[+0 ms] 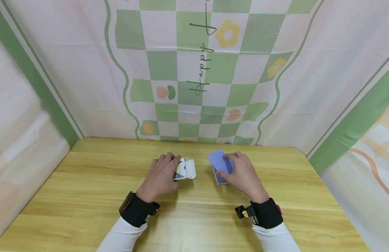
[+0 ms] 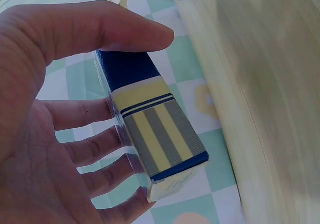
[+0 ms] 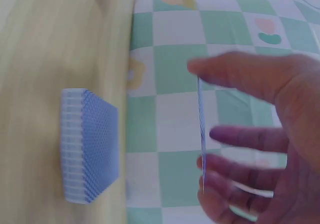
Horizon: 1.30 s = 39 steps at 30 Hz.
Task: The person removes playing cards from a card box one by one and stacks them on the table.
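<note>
My left hand [image 1: 160, 176] grips a playing card box [image 1: 182, 171] just above the table, thumb on one narrow side and fingers on the other. The box has blue, cream and grey stripes along its side [image 2: 155, 119], and its white flap [image 1: 191, 168] stands open toward the right. In my right hand [image 1: 245, 176] a thin blue-backed playing card [image 1: 219, 159] is held edgewise between thumb and fingertips, seen as a thin line in the right wrist view. Below it, the deck of cards [image 3: 90, 146] lies squared up on the table, partly covered by card and hand in the head view.
The wooden table [image 1: 87, 196] carries both hands' work near its middle. Along its far edge hangs a curtain [image 1: 194, 115] with green and white checks, and further cloth [image 1: 21, 140] hangs at the left. Black bands with small cameras [image 1: 267, 213] circle both wrists.
</note>
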{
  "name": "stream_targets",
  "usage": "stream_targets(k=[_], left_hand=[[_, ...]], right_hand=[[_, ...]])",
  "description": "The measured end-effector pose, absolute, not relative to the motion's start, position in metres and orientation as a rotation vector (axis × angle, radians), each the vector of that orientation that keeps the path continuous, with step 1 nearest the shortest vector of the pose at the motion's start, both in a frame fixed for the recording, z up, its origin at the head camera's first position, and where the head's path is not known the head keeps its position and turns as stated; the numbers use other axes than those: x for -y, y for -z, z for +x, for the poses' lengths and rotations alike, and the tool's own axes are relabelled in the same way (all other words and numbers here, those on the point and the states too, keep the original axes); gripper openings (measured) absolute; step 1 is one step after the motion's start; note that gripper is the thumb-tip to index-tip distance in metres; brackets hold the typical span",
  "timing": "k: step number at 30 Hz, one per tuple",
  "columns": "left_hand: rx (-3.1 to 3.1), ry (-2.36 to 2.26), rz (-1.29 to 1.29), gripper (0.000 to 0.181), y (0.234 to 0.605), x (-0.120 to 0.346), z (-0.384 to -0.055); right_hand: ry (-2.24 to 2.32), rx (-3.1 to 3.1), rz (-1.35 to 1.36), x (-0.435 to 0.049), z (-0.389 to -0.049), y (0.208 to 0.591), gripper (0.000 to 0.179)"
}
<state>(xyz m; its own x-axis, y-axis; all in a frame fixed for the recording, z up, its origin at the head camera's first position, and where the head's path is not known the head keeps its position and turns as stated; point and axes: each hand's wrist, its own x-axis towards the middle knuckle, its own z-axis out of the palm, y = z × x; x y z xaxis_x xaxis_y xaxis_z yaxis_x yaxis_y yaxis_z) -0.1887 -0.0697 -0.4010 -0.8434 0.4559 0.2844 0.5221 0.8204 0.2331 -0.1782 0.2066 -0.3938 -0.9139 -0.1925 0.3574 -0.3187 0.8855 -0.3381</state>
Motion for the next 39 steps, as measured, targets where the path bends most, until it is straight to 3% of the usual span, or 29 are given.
stream_targets(k=[15, 39], left_hand=[[2.791, 0.465, -0.743, 0.076, 0.4, 0.07, -0.189], [2.799, 0.466, -0.749, 0.076, 0.401, 0.069, -0.189]], right_hand=[[-0.636, 2.776, -0.027, -0.197, -0.187, 0.42, 0.067], [-0.616, 2.859, -0.059, -0.196, -0.19, 0.435, 0.068]])
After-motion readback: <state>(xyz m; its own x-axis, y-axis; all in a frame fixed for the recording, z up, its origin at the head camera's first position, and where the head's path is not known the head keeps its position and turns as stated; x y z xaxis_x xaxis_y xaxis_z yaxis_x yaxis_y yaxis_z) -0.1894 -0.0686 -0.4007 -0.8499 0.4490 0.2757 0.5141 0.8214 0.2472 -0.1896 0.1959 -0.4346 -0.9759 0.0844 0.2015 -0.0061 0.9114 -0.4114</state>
